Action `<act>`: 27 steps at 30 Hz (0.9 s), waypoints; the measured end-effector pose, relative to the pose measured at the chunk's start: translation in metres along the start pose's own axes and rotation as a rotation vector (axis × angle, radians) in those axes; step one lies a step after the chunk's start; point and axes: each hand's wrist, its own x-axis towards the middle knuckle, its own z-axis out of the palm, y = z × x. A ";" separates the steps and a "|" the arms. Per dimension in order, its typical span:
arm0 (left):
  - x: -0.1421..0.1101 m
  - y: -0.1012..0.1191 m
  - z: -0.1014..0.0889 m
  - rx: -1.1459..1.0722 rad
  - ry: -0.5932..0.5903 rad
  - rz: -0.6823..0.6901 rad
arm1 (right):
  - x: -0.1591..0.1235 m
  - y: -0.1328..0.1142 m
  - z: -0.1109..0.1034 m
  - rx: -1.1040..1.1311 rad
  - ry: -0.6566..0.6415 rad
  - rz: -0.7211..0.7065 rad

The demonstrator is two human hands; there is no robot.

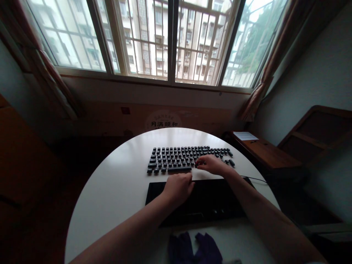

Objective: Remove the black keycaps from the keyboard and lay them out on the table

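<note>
Black keycaps (176,157) lie loose in keyboard-like rows on a round white table (110,190). Nearer to me is a dark keyboard base (209,198), its details lost in shadow. My left hand (178,187) rests over the base's far edge with fingers curled closed; what they hold, if anything, is hidden. Among the keycaps at the right end of the bottom row, my right hand (210,164) has its fingertips closed around a small dark keycap. A long spacebar keycap (179,169) lies just beyond my left hand.
Purple cloth pieces (192,247) lie at the near side of the table. From the base's right end runs a thin black cable (254,178). To the right stand a wooden desk (269,152) with a paper sheet (244,136) and a chair back (316,128). Barred windows are ahead.
</note>
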 end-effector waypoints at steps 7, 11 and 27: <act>0.000 0.003 0.001 -0.009 0.003 0.011 | 0.003 -0.003 0.016 -0.138 0.033 0.030; 0.000 0.004 -0.001 -0.016 0.002 0.012 | 0.004 -0.003 0.017 -0.186 0.015 0.033; -0.001 0.005 -0.003 -0.027 0.004 0.010 | -0.003 -0.014 0.010 -0.268 0.058 0.009</act>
